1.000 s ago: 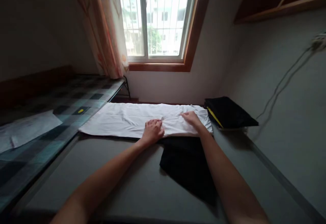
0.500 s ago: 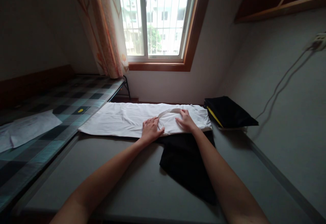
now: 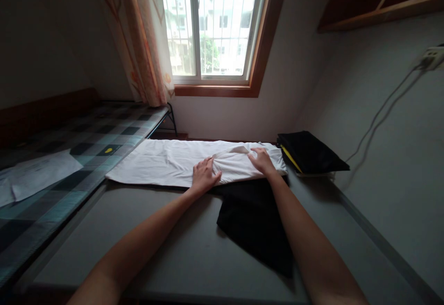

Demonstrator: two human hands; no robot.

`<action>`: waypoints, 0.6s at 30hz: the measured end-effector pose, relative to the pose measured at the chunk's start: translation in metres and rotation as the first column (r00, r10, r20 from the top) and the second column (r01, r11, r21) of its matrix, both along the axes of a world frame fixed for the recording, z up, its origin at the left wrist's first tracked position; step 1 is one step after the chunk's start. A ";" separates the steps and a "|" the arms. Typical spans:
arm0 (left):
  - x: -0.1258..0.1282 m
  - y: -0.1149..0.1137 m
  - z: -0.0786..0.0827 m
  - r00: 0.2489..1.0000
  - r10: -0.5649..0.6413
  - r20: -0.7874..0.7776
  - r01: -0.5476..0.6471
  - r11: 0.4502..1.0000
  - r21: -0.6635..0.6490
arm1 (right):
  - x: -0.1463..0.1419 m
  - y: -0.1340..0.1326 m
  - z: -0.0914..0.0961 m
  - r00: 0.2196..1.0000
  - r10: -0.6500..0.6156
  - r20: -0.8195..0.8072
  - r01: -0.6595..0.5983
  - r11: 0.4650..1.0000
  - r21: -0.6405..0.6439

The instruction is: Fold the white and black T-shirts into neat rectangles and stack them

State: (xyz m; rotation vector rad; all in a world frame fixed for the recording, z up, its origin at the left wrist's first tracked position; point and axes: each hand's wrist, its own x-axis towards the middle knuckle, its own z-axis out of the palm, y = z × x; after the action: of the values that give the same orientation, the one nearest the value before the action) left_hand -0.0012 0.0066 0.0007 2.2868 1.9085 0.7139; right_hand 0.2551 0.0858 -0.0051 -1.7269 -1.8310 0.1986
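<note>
A long white garment (image 3: 163, 161) lies folded across the far side of a grey table (image 3: 180, 249). My left hand (image 3: 204, 174) rests flat on its near edge with the fingers stretched out. My right hand (image 3: 262, 159) lies on the cloth further right, fingers spread over a raised fold. A black garment (image 3: 253, 222) sits partly under the white one, between my forearms.
A folded black item with a yellow edge (image 3: 308, 155) lies at the table's far right by the wall. A bed with a checked cover (image 3: 86, 143) and a pale sheet (image 3: 34, 173) stands left. Window and curtain (image 3: 145, 41) behind; a cable (image 3: 385, 111) hangs on the right wall.
My left hand went from curled to flat on the cloth. My right hand slid left, then back right, and a fold of the white garment rose between the hands.
</note>
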 end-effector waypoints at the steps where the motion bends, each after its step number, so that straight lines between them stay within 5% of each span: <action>1: 0.000 0.000 0.000 1.000 -0.003 -0.005 0.003 1.000 -0.004 | 0.003 -0.002 0.004 0.999 -0.017 0.033 0.018 0.998 -0.055; 6: 0.000 0.001 -0.002 0.999 0.002 -0.034 -0.002 1.000 -0.006 | 0.004 -0.016 0.019 0.968 -0.033 0.249 0.101 0.959 -0.267; 10: -0.001 -0.004 -0.003 1.000 -0.029 -0.012 0.031 0.989 0.145 | 0.003 -0.024 0.032 0.938 -0.119 0.324 0.230 0.916 -0.329; 14: 0.000 -0.008 -0.003 0.935 -0.342 -0.095 0.355 0.895 0.272 | 0.018 -0.027 0.039 0.932 -0.201 0.301 0.307 0.881 -0.361; 18: -0.001 -0.007 -0.002 0.804 -0.557 -0.208 0.594 0.775 0.216 | 0.042 -0.031 0.033 0.929 -0.221 0.297 0.325 0.871 -0.369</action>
State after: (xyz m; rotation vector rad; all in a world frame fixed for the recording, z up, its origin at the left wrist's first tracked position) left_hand -0.0018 -0.0002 -0.0013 2.9322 1.0524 0.7786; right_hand 0.2968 0.0545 0.0275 -2.3842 -1.7704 0.2798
